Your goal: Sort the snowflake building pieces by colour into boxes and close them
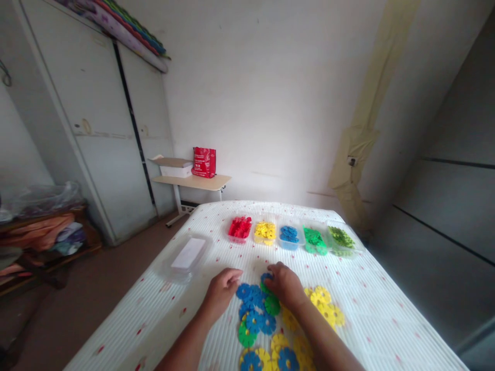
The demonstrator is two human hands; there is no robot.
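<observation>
My left hand [223, 288] is curled closed just left of a cluster of blue flower-shaped notched discs [255, 309], and nothing shows in its fingers. Bent over the cluster's upper end, my right hand [286, 284] has its fingertips on a blue notched disc [266, 278], which they partly hide. Green notched discs [272, 305] join the blue ones at the right and lower left. Yellow notched discs [322, 299] lie right of my right forearm. Nearer me, more yellow discs with blue ones [288, 359] run off the bottom edge.
Along the table's far side stand clear tubs of red pieces [240, 228], yellow pieces [265, 232], blue pieces [289, 236], green pieces [315, 240] and light green pieces [340, 238]. A clear plastic lid or tray [188, 256] with a white label lies left. Behind, a small table [209, 182] holds a red bag [204, 163].
</observation>
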